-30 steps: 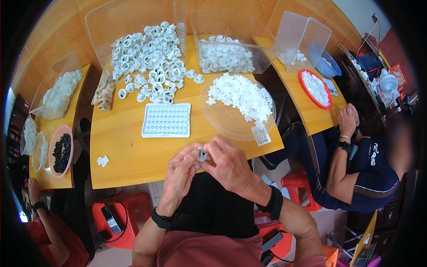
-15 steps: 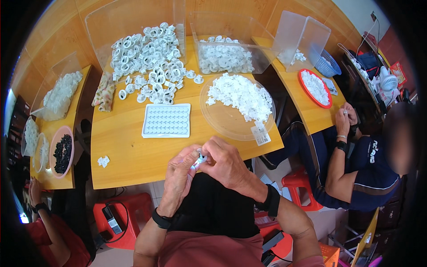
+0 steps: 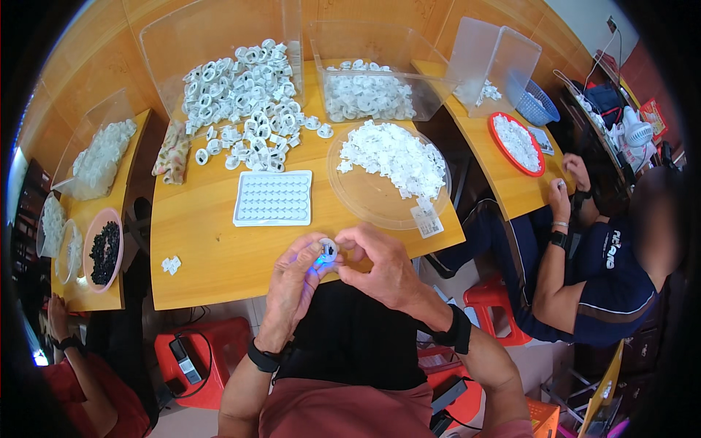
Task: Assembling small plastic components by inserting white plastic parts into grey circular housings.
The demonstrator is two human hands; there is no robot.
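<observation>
My left hand (image 3: pixel 290 281) pinches a small round white plastic part (image 3: pixel 329 250) with a dark opening in its middle, held above the table's front edge. A blue glow shows at the fingers just beneath this part. Close by on its right, my right hand (image 3: pixel 383 271) is open, thumb and forefinger apart, with nothing visible between them. Beyond both hands a white tray (image 3: pixel 272 198) with rows of round shapes lies on the table. A clear round tray (image 3: pixel 380 212) carrying a heap of small white pieces (image 3: pixel 394 157) is to its right.
Similar white round parts (image 3: pixel 244 84) are heaped at the table's back left. A clear bin (image 3: pixel 369 98) of whitish parts stands beside them. A few white pieces (image 3: pixel 171 265) lie at front left. Co-workers sit either side, with a red tray (image 3: pixel 541 172) and a pink basin (image 3: pixel 93 281).
My right hand has let go of the round part and moved slightly right, its fingers opening. The part now faces up in my left hand, with a blue glow. The right-hand co-worker's hands have parted.
</observation>
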